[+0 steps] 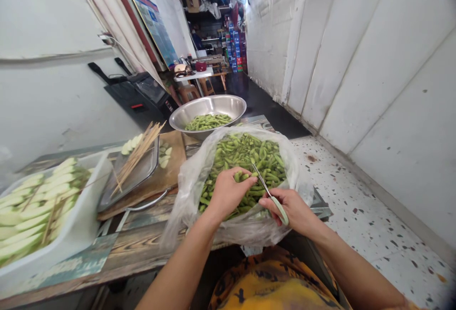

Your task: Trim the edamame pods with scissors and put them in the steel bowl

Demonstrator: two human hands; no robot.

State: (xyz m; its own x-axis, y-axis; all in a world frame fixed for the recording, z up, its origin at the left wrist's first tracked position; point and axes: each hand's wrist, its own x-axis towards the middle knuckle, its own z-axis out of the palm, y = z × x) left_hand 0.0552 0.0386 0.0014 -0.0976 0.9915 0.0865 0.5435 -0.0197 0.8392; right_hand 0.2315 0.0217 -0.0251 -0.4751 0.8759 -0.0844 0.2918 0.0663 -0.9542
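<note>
Left hand over the near middle of an open plastic bag; thumb and fingers closed on a few green pods. Exact count hidden by the fingers. Right hand at the bag's near right side, wrapped about the pale green handle of the scissors.

Key relation: the held pods lie up and to the left of the right hand, with the blades bridging the gap. Pod ends poke out from the left hand's fingertips toward the right, roughly crosswise to the body. Blades run on a slant, from the right hand away and leftward, so the two long axes cross rather than line up. Blades pass just beside the pod ends; whether metal touches pod, cannot tell. How far the blades are parted is also too small to read. Left hand is the nearer to the pods, having them in its pinch; right hand sits a little lower and closer to the body.

Below both hands: loose pods heaped in the bag. Beyond the bag, slightly left: metal basin with more pods on its bottom. Bag and basin both on the table.
</note>
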